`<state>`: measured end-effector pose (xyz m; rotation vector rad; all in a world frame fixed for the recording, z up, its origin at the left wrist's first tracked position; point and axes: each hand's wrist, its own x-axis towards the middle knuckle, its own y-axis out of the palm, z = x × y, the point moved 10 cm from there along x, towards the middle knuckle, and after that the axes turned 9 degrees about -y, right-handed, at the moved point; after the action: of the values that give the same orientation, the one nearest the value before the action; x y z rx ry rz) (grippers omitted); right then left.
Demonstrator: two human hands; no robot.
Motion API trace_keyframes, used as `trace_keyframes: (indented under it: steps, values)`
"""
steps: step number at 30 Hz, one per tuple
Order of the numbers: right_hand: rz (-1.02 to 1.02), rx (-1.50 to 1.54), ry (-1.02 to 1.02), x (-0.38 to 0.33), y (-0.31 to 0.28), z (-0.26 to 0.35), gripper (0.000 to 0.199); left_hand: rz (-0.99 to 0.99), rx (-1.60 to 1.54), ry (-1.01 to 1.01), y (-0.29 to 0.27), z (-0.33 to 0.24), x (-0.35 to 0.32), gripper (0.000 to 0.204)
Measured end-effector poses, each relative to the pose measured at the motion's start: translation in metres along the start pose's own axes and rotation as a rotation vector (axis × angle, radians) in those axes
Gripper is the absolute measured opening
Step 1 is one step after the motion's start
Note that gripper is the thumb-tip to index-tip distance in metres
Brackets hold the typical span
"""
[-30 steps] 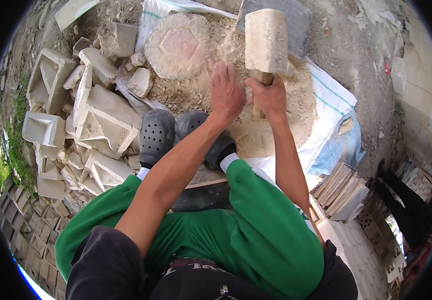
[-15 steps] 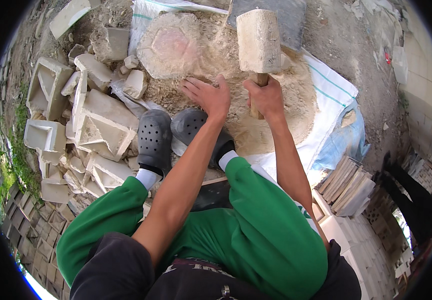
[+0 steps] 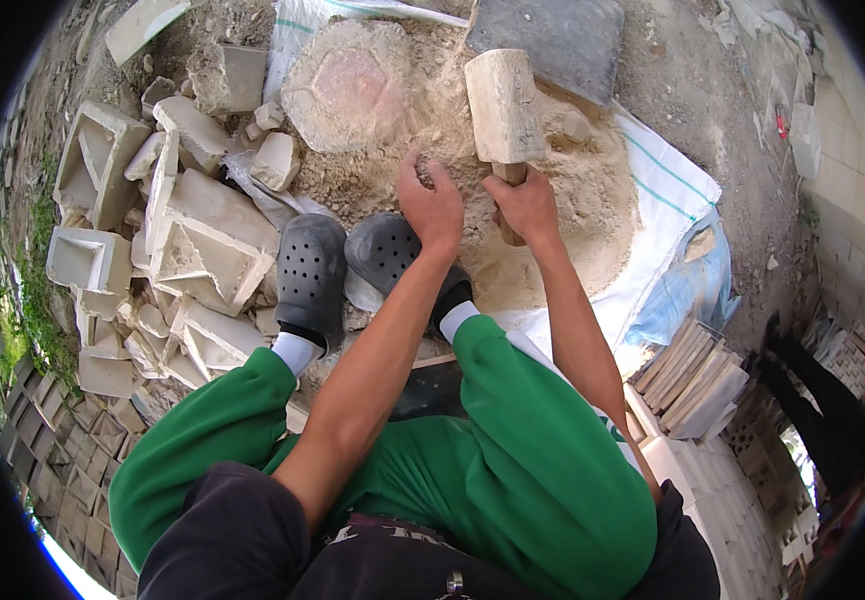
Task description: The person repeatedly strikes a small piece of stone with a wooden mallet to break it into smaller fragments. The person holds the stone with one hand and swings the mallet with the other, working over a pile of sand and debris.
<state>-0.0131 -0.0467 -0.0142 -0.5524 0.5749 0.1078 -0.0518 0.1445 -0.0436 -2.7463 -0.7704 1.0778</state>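
A wooden mallet (image 3: 505, 105) with a pale, dusty block head stands up from my right hand (image 3: 525, 207), which is wrapped round its short handle. Beneath it lies a heap of beige crumbs and powder (image 3: 577, 200) on a white woven sheet (image 3: 662, 165). My left hand (image 3: 430, 205) is just left of the mallet, low over the crumbs. Its fingers curl inward toward the thumb; what lies in them, if anything, is not clear. Beyond this hand sits a flat round dusty slab (image 3: 347, 85) with a pinkish middle.
Broken pale moulded pieces (image 3: 217, 235) pile up at the left beside my grey clogs (image 3: 310, 275). A dark flat slab (image 3: 552, 45) lies at the back. To the right are a blue plastic sheet (image 3: 687, 270), stacked thin boards (image 3: 692, 380) and a person's dark-clothed legs (image 3: 822, 390).
My left hand has moved slightly right, and its spread fingers have curled in. The mallet head has come a little lower and tilted, still held in my right hand.
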Motion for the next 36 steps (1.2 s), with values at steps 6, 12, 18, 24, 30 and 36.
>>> trace_keyframes:
  steps: [6,12,18,24,30,36]
  values:
    - [0.011,-0.014,-0.009,0.000,0.003,0.003,0.036,-0.442,0.187,0.046,-0.041,0.013,0.028,0.060]
    - [0.039,-0.022,0.027,0.003,0.004,-0.006,0.043,-0.351,0.057,-0.096,-0.044,0.015,0.037,0.054]
    - [0.018,-0.042,0.024,0.003,0.005,-0.005,0.043,-0.294,0.034,-0.154,-0.043,0.019,0.046,0.035]
    - [0.022,-0.038,0.006,0.002,0.007,0.002,0.042,-0.291,-0.123,-0.105,-0.047,0.032,0.054,0.023]
    - [0.005,-0.066,0.013,0.002,0.007,-0.004,0.043,-0.186,-0.304,-0.221,-0.045,0.021,0.038,0.023]
    - [-0.029,-0.035,0.015,0.003,0.008,-0.010,0.044,-0.140,-0.152,-0.113,-0.047,0.002,0.030,0.026]
